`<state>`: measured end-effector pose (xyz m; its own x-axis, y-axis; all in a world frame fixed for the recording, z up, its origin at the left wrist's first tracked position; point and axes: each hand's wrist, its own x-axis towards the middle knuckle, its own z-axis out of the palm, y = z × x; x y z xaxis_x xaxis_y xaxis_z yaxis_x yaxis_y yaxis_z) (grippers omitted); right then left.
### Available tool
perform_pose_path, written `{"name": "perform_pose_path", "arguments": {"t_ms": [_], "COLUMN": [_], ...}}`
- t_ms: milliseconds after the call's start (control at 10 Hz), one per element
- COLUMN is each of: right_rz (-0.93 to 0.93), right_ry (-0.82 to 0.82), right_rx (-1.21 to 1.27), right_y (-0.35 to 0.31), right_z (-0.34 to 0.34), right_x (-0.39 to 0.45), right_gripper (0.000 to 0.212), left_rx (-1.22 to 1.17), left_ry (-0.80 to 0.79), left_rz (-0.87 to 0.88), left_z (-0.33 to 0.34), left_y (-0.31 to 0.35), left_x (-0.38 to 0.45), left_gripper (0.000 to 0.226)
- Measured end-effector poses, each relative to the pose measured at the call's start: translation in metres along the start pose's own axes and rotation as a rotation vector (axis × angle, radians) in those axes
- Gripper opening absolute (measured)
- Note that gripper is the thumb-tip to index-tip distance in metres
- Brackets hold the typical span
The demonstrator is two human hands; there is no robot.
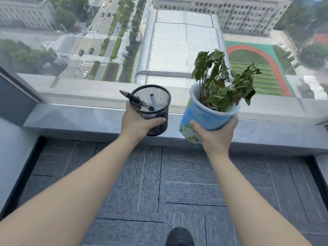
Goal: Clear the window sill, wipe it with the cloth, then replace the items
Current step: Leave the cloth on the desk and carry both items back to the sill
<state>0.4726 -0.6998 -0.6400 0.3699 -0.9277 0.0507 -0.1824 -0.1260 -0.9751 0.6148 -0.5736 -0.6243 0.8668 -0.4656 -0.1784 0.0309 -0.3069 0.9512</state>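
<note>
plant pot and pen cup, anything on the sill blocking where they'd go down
Nothing visible. The sill is bare beneath the pen cup in the left hand and the plant pot in the right hand.

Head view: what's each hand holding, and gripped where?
Left hand grips the black mesh pen holder around its side wall. Right hand cups the blue plant pot around its lower side.

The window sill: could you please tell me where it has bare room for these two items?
The window sill shows bare along its visible length, left of the pen holder and right of the plant pot. Only the middle, behind both hands, is hidden.
</note>
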Motion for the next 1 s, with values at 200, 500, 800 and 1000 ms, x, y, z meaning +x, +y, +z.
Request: {"name": "perform_pose_path", "arguments": {"t_ms": [200, 500, 800, 1000], "right_rz": [-0.006, 0.005, 0.110, 0.278], "right_ry": [0.009, -0.010, -0.048, -0.181], "right_rx": [0.003, -0.031, -0.054, -0.114], "right_y": [0.112, 0.175, 0.192, 0.149], "right_z": [0.043, 0.076, 0.081, 0.049], "right_x": [0.037, 0.062, 0.064, 0.026], "right_gripper": [0.090, 0.096, 0.104, 0.099], "left_rx": [0.016, 0.078, 0.059, 0.166], "left_ry": [0.006, 0.002, -0.032, -0.101], "left_rz": [0.027, 0.049, 0.010, -0.092], "left_z": [0.044, 0.062, 0.067, 0.047], "left_y": [-0.099, -0.158, -0.173, -0.150], "left_x": [0.062, 0.101, 0.104, 0.058], "left_gripper": [0.083, 0.095, 0.089, 0.094]}}
